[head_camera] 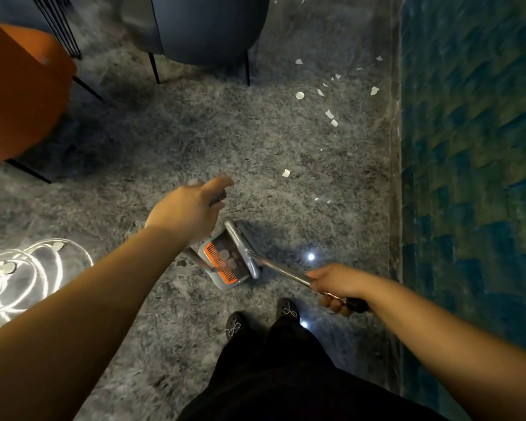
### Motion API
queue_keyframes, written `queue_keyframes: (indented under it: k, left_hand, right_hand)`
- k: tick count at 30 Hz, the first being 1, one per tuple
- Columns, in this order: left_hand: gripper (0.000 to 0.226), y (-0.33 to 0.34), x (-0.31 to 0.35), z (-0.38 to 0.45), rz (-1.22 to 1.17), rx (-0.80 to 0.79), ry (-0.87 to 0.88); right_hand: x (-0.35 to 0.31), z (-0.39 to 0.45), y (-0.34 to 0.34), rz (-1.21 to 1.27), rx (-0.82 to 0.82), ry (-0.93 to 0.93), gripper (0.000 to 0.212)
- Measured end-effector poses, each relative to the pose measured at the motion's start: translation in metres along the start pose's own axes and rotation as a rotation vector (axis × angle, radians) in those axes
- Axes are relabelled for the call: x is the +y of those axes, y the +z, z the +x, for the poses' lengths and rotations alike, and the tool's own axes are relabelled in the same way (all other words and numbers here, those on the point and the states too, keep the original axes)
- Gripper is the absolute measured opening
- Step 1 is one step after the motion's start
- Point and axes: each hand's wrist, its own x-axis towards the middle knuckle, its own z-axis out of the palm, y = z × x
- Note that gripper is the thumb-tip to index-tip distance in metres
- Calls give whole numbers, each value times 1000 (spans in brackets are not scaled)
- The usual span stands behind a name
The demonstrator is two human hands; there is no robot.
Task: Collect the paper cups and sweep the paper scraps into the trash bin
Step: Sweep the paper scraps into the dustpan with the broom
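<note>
A grey dustpan (225, 270) with an orange comb edge stands on the floor in front of my feet, with a few paper scraps (230, 259) inside it. My left hand (192, 208) grips the dark top of the dustpan handle (220, 197). My right hand (334, 287) holds the metal broom pole (281, 268), whose grey head (243, 247) lies across the pan. Several white paper scraps (330, 115) are scattered on the floor at the upper right, with one scrap (286, 173) nearer to me. No cup or bin is in view.
An orange chair (22, 92) stands at the left and a dark blue chair (207, 28) on thin black legs at the top. A blue patterned carpet (474, 147) runs along the right. My black shoes (287, 309) are just behind the pan.
</note>
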Motion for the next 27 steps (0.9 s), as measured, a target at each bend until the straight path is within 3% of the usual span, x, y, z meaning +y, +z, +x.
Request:
queue_keyframes:
  k: [6,14,27]
  left_hand:
    - [40,-5,-22,-16,-75,37,-13]
    - [38,-18,-35,-10,-118,123,-31]
    - [37,-40,-12,106,-111,149,-54]
  right_hand:
    - [-13,-7,9,85,83,6,29]
    - [-33,3,-1,201,222,-33,47]
    - [-95,41,-121,332,278,-108,32]
